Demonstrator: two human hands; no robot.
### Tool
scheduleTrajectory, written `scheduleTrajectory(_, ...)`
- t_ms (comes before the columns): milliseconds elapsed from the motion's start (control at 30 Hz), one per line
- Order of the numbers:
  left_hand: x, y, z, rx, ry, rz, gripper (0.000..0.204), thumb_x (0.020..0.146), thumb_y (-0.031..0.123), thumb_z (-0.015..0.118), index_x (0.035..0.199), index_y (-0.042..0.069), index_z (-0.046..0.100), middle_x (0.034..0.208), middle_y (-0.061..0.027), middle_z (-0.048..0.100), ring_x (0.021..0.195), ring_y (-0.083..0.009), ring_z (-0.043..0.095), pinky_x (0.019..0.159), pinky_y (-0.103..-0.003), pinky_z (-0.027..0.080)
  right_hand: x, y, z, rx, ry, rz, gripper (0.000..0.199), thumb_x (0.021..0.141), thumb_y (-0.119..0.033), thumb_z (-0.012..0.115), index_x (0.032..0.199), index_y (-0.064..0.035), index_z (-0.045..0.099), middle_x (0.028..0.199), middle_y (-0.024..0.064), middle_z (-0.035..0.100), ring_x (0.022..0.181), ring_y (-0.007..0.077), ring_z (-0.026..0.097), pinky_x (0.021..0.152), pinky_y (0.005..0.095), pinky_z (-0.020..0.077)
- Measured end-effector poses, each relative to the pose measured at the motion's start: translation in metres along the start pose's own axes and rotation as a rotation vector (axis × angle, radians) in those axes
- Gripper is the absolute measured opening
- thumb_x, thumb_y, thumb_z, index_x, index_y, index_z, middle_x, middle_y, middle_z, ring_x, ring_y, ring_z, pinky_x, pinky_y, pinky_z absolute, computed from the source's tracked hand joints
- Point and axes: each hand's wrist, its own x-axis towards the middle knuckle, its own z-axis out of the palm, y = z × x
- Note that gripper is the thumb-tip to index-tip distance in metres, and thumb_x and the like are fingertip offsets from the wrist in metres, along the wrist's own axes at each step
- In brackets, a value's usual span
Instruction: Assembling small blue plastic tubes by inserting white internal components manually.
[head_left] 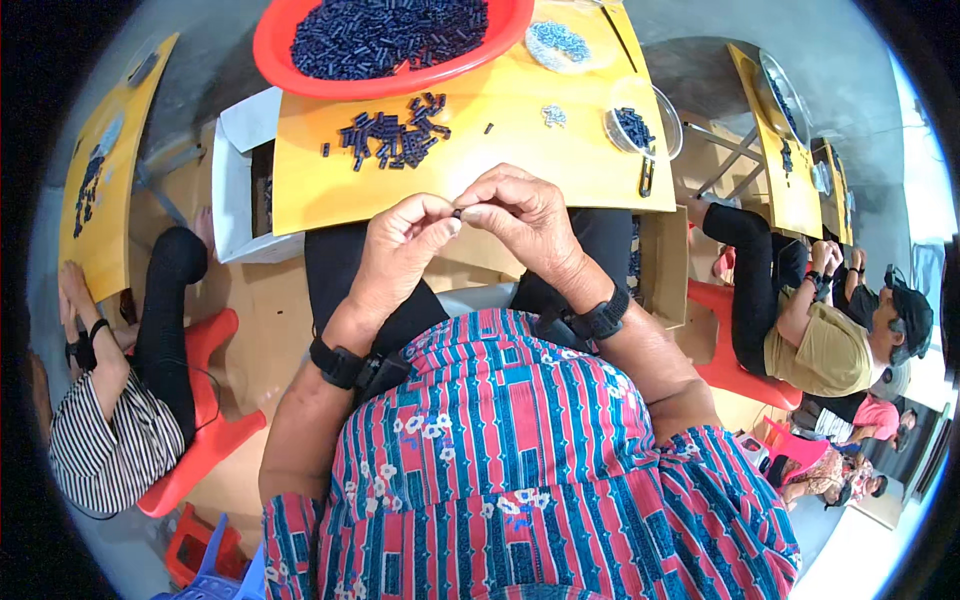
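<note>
My left hand [400, 240] and my right hand [525, 222] meet just off the near edge of the yellow table [330, 200]. Pinched between the fingertips of both is a small dark piece [457, 213], mostly covered by fingers. Beyond my hands lies a loose pile of short, dark blue-black tubular pieces [392, 138]. A small heap of pale bits [554, 116] sits farther right. Near the table's right edge, a clear bowl [608, 128] contains more dark pieces, with a few pieces [647, 178] lying in front of it.
A large red basin [268, 55] full of dark pieces stands at the far side, beside a clear dish of light-blue bits [558, 45]. Cardboard boxes [235, 185] flank the table. People sit at other yellow tables on the left [115, 220] and right [800, 200].
</note>
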Motion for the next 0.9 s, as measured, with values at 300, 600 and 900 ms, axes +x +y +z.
scheduleTrajectory(300, 0.01, -0.007, 0.003, 0.306, -0.031, 0.05, 0.006, 0.084, 0.005, 0.065, 0.087, 0.002, 0.061, 0.075, 0.0059, 0.055, 0.066, -0.0009, 0.046, 0.059, -0.017, 0.039, 0.011, 0.058, -0.076, -0.727, 0.447, 0.206, 0.012, 0.077, -0.015, 0.065, 0.086, -0.0088, 0.069, 0.085, 0.0104, 0.065, 0.08, 0.0265, 0.062, 0.074, 0.0358, 0.0508)
scheduleTrajectory(600, -0.001, 0.002, 0.001, 0.323, -0.025, 0.033, 0.006, 0.084, 0.005, 0.065, 0.085, 0.002, 0.06, 0.074, 0.0051, 0.054, 0.064, -0.0024, 0.045, 0.058, -0.019, 0.039, 0.018, 0.046, -0.079, -0.854, 0.308, 0.167, 0.009, 0.078, -0.014, 0.062, 0.083, -0.0117, 0.069, 0.089, 0.0089, 0.064, 0.086, 0.0279, 0.06, 0.075, 0.0376, 0.0497)
scheduleTrajectory(900, 0.0, 0.0, -0.002, 0.361, -0.027, 0.031, 0.008, 0.083, 0.007, 0.066, 0.084, 0.001, 0.06, 0.073, 0.0041, 0.054, 0.064, -0.0034, 0.045, 0.059, -0.02, 0.04, 0.016, 0.048, -0.08, -0.786, 0.321, 0.167, 0.007, 0.077, -0.012, 0.062, 0.081, -0.0106, 0.068, 0.082, 0.0133, 0.062, 0.081, 0.0321, 0.06, 0.072, 0.039, 0.0494)
